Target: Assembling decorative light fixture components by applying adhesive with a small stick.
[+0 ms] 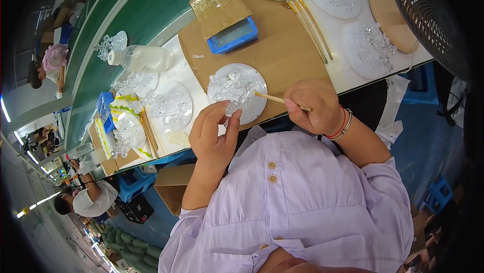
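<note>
A round white plate (254, 116) lies at the near edge of the bench, bearing a cluster of clear plastic or glass pieces (231, 85). At its near side, my left hand (214, 127) pinches one clear piece (230, 107) between thumb and fingertips. My right hand (315, 107) grips a thin wooden-handled brush (272, 97) in a closed hold. The tip of the brush points left over the plate, close to the clear pieces. Beyond the plate sits a blue box (233, 36) partly covered by a cardboard flap (220, 8).
More plates of clear pieces stand at left (174, 106) and right (367, 51). Several brushes (312, 28) lie on the brown cardboard (282, 46). A plastic bottle (143, 59) rests at left. A black fan (428, 15) is at far right; a co-worker (93, 197) sits at far left.
</note>
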Tool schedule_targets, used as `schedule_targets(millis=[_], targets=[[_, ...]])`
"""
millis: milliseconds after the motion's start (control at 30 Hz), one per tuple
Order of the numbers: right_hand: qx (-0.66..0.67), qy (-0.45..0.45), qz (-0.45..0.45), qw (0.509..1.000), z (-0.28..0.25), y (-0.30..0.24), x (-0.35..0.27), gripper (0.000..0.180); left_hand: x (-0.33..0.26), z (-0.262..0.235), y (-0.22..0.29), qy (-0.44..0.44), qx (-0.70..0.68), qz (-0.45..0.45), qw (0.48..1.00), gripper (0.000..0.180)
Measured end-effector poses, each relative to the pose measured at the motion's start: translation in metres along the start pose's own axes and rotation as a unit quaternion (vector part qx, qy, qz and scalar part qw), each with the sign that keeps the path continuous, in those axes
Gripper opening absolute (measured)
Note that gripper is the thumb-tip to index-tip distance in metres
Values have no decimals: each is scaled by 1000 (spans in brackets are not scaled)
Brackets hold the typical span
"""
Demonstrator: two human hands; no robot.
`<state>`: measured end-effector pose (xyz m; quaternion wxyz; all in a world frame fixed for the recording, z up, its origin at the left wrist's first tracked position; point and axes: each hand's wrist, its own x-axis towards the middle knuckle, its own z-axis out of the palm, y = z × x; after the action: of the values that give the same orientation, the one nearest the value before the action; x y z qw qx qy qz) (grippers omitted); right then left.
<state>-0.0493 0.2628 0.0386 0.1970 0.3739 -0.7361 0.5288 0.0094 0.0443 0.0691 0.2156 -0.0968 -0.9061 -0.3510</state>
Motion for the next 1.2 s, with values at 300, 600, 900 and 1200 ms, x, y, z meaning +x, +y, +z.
schedule_targets(millis=[300,600,900,1200], targets=[[-34,-6,-3,999,-11,-1,6,10,-1,-17,-4,-49,-3,-35,998,32],[-9,-5,-4,1000,-7,-5,2,8,4,-35,-12,-59,23,-45,997,28],[-12,3,47,999,1,1,6,9,-2,-33,-18,-90,32,-39,995,27],[-27,6,25,999,-3,-3,8,9,-2,-32,-24,-90,29,-48,994,24]])
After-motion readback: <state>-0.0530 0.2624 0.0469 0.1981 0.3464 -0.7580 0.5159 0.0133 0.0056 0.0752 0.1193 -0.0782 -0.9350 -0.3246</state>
